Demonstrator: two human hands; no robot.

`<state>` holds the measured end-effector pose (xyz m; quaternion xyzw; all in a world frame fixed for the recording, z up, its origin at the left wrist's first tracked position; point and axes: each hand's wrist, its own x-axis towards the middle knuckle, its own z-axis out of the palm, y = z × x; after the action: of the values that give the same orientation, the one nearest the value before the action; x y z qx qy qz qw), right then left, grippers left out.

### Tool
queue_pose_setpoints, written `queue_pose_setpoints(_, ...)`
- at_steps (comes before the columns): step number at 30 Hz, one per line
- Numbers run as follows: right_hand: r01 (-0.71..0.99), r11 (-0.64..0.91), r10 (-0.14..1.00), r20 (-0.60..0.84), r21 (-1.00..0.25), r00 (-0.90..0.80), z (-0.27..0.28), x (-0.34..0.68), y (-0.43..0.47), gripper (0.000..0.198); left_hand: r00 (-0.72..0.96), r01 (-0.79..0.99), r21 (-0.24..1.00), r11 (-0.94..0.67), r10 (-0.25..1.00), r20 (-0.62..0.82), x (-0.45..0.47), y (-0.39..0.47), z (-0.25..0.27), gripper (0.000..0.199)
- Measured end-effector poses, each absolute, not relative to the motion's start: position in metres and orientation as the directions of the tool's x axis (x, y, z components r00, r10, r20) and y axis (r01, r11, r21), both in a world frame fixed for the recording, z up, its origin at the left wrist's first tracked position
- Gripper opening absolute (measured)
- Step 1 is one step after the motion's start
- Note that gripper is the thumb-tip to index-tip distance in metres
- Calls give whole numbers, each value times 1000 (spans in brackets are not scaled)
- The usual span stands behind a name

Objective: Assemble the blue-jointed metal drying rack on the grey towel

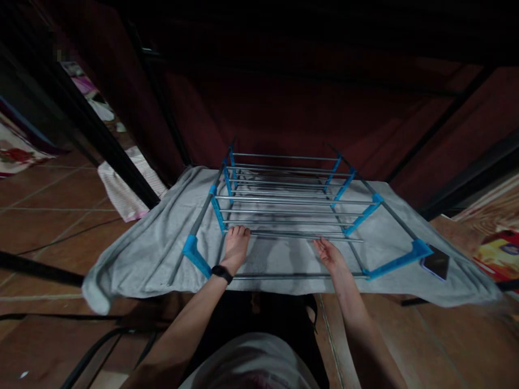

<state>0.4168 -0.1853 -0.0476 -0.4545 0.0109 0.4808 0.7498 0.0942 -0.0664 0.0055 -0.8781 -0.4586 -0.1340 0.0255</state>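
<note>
A rack (298,202) of grey metal tubes with blue plastic joints lies on a grey cloth, its rows of bars running left to right. A thin metal rod (284,234) crosses the near part of the rack, its right end sticking out free past a blue joint. My left hand (237,244), with a black band at the wrist, has its fingers wrapped round the rod near the left side. Farther right, my right hand (330,256) pinches the same rod with its fingertips. Just in front of both hands runs the rack's nearest bar (284,276).
The grey cloth (133,259) covers the table and hangs over its edges. A dark phone (437,263) lies right of the rack. Black metal posts (117,156) stand at the left. A pale towel (125,186) hangs behind one post. Colourful packaging (500,254) is at far right.
</note>
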Motion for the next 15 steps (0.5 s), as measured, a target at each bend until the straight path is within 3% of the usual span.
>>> queue_pose_setpoints(5, -764, 111, 723, -476, -635, 501, -48, 409, -167, 16, 455, 873, 55, -484, 851, 262, 98, -51, 4, 38)
queue_pose_setpoints(15, -728, 91, 772, -414, -680, 482, -33, 405, -151, 11, 460, 882, -22, -471, 849, 260, 88, -50, -2, 43)
